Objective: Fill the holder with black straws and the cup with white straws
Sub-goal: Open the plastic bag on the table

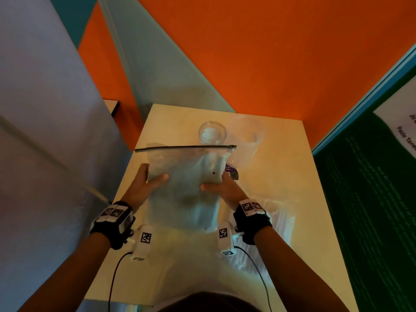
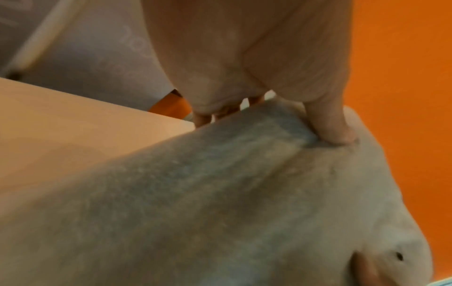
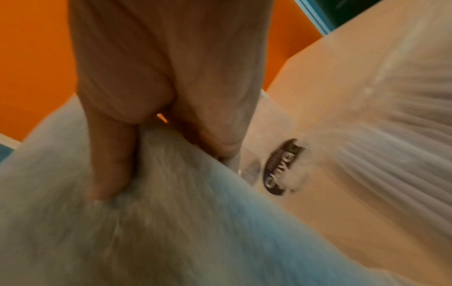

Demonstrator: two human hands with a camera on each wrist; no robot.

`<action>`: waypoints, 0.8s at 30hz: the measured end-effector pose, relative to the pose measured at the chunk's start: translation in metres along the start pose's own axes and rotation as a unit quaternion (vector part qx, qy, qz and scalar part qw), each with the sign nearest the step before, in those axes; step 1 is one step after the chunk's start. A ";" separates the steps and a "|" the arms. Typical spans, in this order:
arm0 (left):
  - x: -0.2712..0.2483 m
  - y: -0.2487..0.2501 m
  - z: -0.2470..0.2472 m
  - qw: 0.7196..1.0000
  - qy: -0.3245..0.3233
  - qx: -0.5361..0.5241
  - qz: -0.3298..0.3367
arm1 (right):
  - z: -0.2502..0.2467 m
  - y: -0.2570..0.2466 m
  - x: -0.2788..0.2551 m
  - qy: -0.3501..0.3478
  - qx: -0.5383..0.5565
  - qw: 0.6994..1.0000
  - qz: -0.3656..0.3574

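While both hands hold a frosted zip bag [image 1: 183,188] up over the table [image 1: 290,176], the main risk is a slip or a knock. Left hand [image 1: 144,185] grips the bag's left edge, thumb in front, fingers [image 2: 212,114] curled behind; right hand [image 1: 221,188] pinches the right edge the same way, thumb [image 3: 110,154] dug into the plastic. Bag's black zip strip [image 1: 184,147] runs along the top and looks closed; contents are too blurred to tell, prob. straws. Clear cup [image 1: 212,132] stands just beyond the bag at the far side, w/ another clear plastic thing [image 1: 247,131] to its right, poss. the holder, can't tell. A bag of white straws [image 1: 279,224] lies near right on the table. If the held bag swings fwd it could tip the cup; slick film could slide out of the pinch; pulling the zip hard might spill straws across the table.
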State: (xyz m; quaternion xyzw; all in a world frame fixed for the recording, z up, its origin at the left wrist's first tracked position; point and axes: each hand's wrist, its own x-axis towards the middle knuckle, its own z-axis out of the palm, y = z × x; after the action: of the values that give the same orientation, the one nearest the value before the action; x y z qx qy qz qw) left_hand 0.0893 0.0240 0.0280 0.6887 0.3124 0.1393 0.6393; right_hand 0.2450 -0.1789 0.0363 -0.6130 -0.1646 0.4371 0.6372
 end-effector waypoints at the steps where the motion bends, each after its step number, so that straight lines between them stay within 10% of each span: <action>1: -0.001 0.009 -0.001 0.999 0.020 -0.024 0.025 | 0.002 -0.013 -0.003 -0.013 0.001 1.000 -0.024; 6: -0.004 0.039 0.001 0.991 0.057 -0.087 0.083 | 0.000 -0.051 -0.017 0.005 -0.040 0.995 -0.093; 13: -0.018 0.062 0.019 0.941 0.225 0.125 0.220 | -0.019 -0.052 -0.028 0.006 -0.123 0.983 -0.138; 19: -0.024 0.101 0.072 0.734 0.096 0.480 0.471 | -0.029 -0.055 -0.036 0.039 -0.192 0.967 -0.161; 24: -0.037 0.115 0.122 0.778 -0.081 0.419 0.462 | -0.035 -0.059 -0.049 0.013 -0.133 0.976 -0.171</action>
State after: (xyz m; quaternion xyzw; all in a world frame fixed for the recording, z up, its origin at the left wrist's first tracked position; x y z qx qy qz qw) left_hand 0.1621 -0.0938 0.1294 0.9588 -0.0685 0.2169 0.1700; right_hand 0.2641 -0.2306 0.1007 -0.6606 -0.3152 0.2874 0.6177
